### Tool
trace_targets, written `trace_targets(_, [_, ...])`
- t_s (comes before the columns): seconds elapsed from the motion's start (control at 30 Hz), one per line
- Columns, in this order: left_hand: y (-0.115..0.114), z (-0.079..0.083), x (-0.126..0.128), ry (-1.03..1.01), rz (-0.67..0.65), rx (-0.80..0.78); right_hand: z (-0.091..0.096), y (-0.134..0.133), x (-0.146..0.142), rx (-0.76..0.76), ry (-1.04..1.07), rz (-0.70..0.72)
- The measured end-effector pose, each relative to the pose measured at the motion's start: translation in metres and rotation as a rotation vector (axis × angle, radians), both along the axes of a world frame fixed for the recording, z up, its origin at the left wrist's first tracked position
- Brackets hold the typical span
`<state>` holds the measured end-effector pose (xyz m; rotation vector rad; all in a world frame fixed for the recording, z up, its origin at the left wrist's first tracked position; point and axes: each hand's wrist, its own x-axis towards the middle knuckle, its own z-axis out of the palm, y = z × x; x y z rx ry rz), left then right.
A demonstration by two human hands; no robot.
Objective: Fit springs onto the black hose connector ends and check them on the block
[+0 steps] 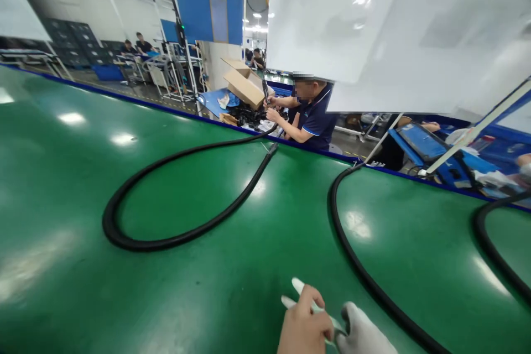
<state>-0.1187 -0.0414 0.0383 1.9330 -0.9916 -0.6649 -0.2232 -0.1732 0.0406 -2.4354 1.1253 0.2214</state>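
At the bottom edge of the head view, my left hand (302, 323) is bare and closed around a white-handled tool (309, 304), perhaps scissors. My right hand (360, 334) wears a white glove and sits against the tool's dark end, so its grip is hard to judge. Both hands are over a green table (124, 188). Nearest to them, a thick black hose (371, 282) runs in a long curve to the right. Another black hose (166, 227) lies in a wide loop further ahead.
A third black hose (485, 238) curves at the right edge. A dark blue strip lines the table's far edge (199, 119). Beyond it, a seated co-worker (313, 119) handles black parts near a cardboard box (244, 86). A white sheet (394, 27) hangs overhead.
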Motion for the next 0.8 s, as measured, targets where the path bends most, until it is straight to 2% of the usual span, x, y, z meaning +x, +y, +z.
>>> trace_targets(0.07, [0.020, 0.009, -0.015, -0.042, 0.045, 0.044, 0.011, 0.014, -0.004, -0.015, -0.031, 0.074])
trace_targets(0.13, [0.041, 0.018, -0.031, -0.050, 0.160, 0.099, 0.026, 0.032, -0.005, -0.048, -0.095, 0.168])
trace_targets(0.27, [0.092, 0.026, -0.059, 0.132, 0.422, 0.191, 0.059, 0.078, -0.006, -0.121, -0.184, 0.406])
trace_targets(0.37, [0.132, 0.035, -0.074, 0.235, 0.511, 0.186, 0.075, 0.115, -0.019, -0.179, -0.211, 0.522])
trace_targets(0.4, [0.143, 0.041, -0.079, 0.298, 0.543, 0.150, 0.077, 0.127, -0.027, -0.163, -0.227, 0.538])
trace_targets(0.47, [0.162, 0.056, -0.088, 0.552, 0.634, -0.005, 0.076, 0.152, -0.045, -0.109, -0.249, 0.549])
trace_targets(0.53, [0.176, 0.069, -0.099, 0.835, 0.707, -0.193, 0.070, 0.178, -0.062, -0.083, -0.228, 0.536])
trace_targets(0.6, [0.189, 0.078, -0.109, 0.974, 0.742, -0.318, 0.061, 0.206, -0.076, -0.069, -0.192, 0.534])
trace_targets(0.7, [0.215, 0.077, -0.118, 0.941, 0.785, -0.443, 0.053, 0.250, -0.090, -0.087, -0.154, 0.593])
trace_targets(0.8, [0.250, 0.071, -0.123, 0.749, 0.867, -0.540, 0.056, 0.297, -0.100, -0.130, -0.138, 0.712])
